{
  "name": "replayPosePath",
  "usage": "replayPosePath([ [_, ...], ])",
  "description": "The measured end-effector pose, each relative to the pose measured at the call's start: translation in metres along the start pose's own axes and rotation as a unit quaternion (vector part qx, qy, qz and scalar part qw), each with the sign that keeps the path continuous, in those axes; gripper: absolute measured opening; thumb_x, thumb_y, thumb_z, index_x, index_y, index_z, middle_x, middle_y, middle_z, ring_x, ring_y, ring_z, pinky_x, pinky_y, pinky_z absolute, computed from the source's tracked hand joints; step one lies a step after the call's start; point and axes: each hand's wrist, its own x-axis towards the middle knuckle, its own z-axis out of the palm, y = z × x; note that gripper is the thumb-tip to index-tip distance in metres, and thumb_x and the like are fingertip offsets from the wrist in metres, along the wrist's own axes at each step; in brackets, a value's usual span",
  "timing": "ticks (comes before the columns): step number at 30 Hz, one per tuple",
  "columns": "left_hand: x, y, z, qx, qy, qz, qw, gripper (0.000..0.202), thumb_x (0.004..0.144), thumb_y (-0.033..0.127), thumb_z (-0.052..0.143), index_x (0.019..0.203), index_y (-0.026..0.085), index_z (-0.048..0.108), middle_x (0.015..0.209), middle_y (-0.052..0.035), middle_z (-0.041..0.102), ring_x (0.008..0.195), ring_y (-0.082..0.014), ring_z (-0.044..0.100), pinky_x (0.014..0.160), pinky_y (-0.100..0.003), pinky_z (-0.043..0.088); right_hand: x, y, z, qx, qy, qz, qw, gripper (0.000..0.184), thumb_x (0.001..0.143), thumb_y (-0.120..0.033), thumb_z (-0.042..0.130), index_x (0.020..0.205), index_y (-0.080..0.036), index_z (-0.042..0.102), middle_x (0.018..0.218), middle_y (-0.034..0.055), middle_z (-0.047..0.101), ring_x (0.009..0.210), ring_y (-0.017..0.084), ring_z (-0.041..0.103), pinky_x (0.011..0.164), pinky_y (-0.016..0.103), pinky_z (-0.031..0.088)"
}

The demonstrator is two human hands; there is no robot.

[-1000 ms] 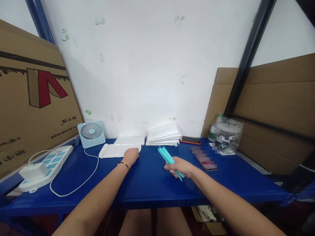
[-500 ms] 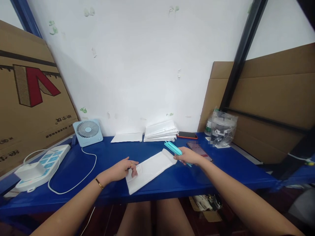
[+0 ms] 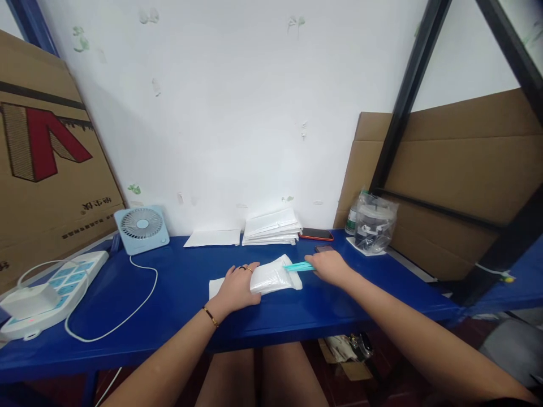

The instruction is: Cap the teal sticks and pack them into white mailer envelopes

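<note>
A white padded mailer bag [image 3: 274,277] lies on the blue table, its mouth to the right and a bubbly lining showing there. My left hand [image 3: 238,288] is wrapped over its middle, gripping it. My right hand [image 3: 328,267] is closed around a bundle of thin turquoise sticks [image 3: 299,266], whose kind I cannot make out. Their left ends are at the bag's mouth, and the tips are hidden inside it. Behind the bag, a stack of white mailer bags [image 3: 271,228] rests against the wall, with one flat white mailer bag [image 3: 212,238] to its left.
At the left are a light blue fan [image 3: 142,226], a white power strip [image 3: 63,294] and a loose white cable [image 3: 127,333]. Two phones lie at the back right, one a red-edged phone [image 3: 316,234]. A plastic-wrapped container [image 3: 375,226] stands near cardboard sheets [image 3: 458,181].
My left hand has moved right and now grips the mailer bag, which has turned more level with its mouth open. The turquoise sticks have come down from above the bag into its mouth.
</note>
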Motion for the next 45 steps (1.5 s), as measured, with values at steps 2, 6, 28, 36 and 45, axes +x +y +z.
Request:
replayPosePath([
  [2, 0.0, -0.002, -0.007, -0.018, 0.001, 0.011, 1.0, 0.071, 0.062, 0.035, 0.061, 0.13, 0.025, 0.04, 0.117, -0.0064, 0.059, 0.108, -0.0271, 0.054, 0.1, -0.04, 0.033, 0.0, 0.005, -0.002, -0.019, 0.007, 0.0, 1.0, 0.016, 0.082, -0.015, 0.049, 0.094, -0.017, 0.058, 0.085, 0.0128, 0.067, 0.079, 0.024, 0.063, 0.064, 0.029, 0.039],
  [6, 0.002, 0.002, -0.015, -0.071, 0.001, 0.026, 0.997, 0.064, 0.065, 0.033, 0.059, 0.127, 0.026, 0.042, 0.119, -0.0031, 0.058, 0.106, -0.0247, 0.056, 0.09, -0.032, 0.041, 0.004, 0.002, -0.017, -0.048, 0.039, -0.037, 0.997, 0.017, 0.082, -0.008, 0.044, 0.09, -0.015, 0.058, 0.08, 0.0131, 0.066, 0.075, 0.023, 0.063, 0.062, 0.029, 0.036],
  [28, 0.027, 0.043, -0.009, -0.032, 0.031, -0.038, 0.998, 0.031, 0.073, 0.027, 0.054, 0.102, 0.022, 0.047, 0.09, -0.0029, 0.066, 0.081, -0.0219, 0.063, 0.06, -0.026, 0.041, 0.014, -0.029, -0.062, 0.515, 0.117, -0.095, 0.844, 0.065, 0.086, -0.057, 0.038, 0.142, -0.024, 0.028, 0.146, 0.0056, 0.032, 0.133, 0.022, 0.03, 0.106, 0.034, 0.027],
  [36, 0.033, 0.036, 0.008, 0.034, 0.007, 0.036, 0.999, 0.043, 0.066, 0.031, 0.061, 0.107, 0.023, 0.05, 0.099, -0.0055, 0.064, 0.094, -0.0261, 0.06, 0.077, -0.034, 0.042, 0.035, -0.084, 0.005, 0.692, 0.117, 0.12, 0.702, 0.068, 0.088, -0.064, 0.016, 0.137, -0.024, 0.039, 0.144, 0.0027, 0.037, 0.133, 0.02, 0.031, 0.11, 0.035, 0.022],
  [45, 0.015, -0.012, 0.001, 0.012, -0.086, 0.047, 0.995, 0.108, 0.051, 0.076, 0.059, 0.142, 0.028, 0.023, 0.148, -0.0094, 0.027, 0.137, -0.0351, 0.015, 0.108, -0.055, 0.011, 0.001, -0.052, 0.043, 0.571, 0.105, 0.188, 0.792, 0.052, 0.078, -0.05, 0.054, 0.121, -0.02, 0.055, 0.128, 0.0094, 0.05, 0.112, 0.023, 0.051, 0.096, 0.036, 0.039],
])
